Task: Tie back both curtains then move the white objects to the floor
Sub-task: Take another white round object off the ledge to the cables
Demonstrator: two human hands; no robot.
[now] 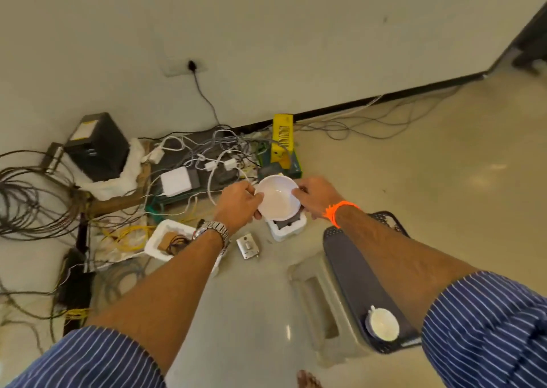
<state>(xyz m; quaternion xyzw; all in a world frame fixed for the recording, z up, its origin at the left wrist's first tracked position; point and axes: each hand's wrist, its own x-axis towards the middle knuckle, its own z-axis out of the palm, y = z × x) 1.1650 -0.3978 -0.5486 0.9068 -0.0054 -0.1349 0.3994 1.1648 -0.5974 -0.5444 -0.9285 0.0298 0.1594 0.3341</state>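
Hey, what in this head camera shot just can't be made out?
Curtains: outside the head view, so tied or not is unknown.
Foam box: contents mostly hidden behind the white bowl.
Dark tray: right edge covered by the right forearm.
Left hand and right hand: fingers beneath the bowl hidden by it.

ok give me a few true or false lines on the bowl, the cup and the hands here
1. The left hand and the right hand both hold the white bowl. True.
2. The bowl has food in it. False: it looks empty.
3. The white cup sits on the floor. False: it sits on the dark tray on top of the stool.
4. The orange band is on the right wrist. True.
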